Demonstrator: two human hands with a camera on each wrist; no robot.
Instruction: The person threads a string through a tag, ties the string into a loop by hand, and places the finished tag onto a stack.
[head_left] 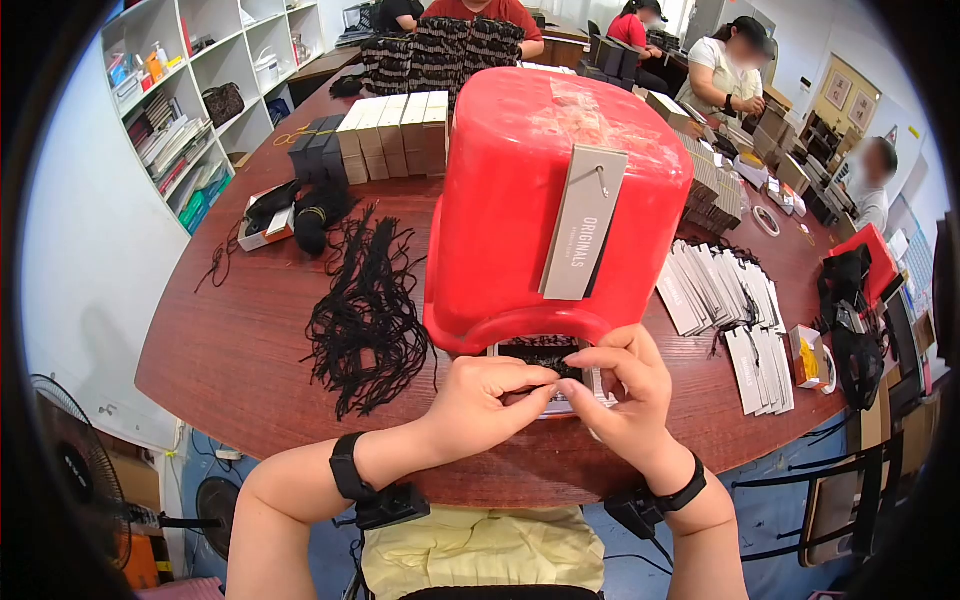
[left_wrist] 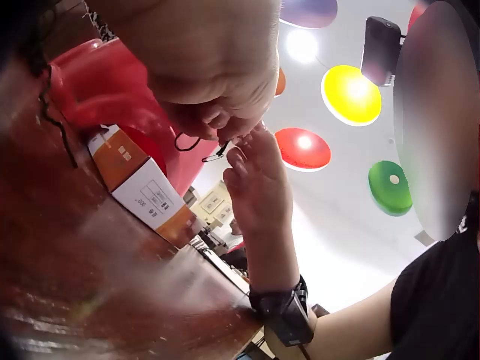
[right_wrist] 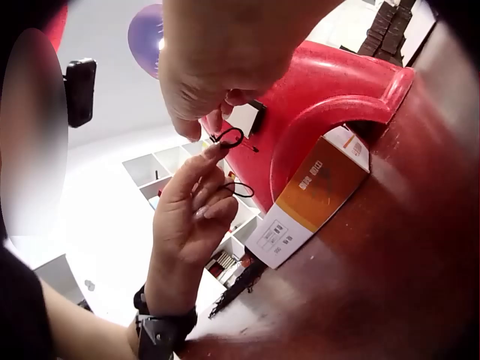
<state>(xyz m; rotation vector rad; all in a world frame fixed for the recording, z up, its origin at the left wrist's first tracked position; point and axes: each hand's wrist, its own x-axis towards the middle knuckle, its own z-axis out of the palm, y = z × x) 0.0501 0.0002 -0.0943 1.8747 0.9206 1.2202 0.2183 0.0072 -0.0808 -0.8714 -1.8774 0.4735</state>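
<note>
My left hand [head_left: 480, 405] and right hand [head_left: 635, 390] meet fingertip to fingertip in front of an upturned red plastic stool [head_left: 500, 200]. Between them is a thin black cord [right_wrist: 241, 138], bent into small loops. Thumb and fingers of the left hand pinch it in the right wrist view, and the right hand's fingertips pinch its other part. Below the hands, at the stool's arched opening, stands an orange and white box [right_wrist: 311, 191] with black pieces inside. A grey card tag [head_left: 585, 220] marked ORIGINALS hangs on the stool's side.
Left of the stool lies a heap of black cords [head_left: 370, 320]. Stacked cards [head_left: 395, 135] stand behind it. More grey tags [head_left: 720, 290] spread at the right, near a small box [head_left: 808, 358]. Several people work around the table [head_left: 240, 350].
</note>
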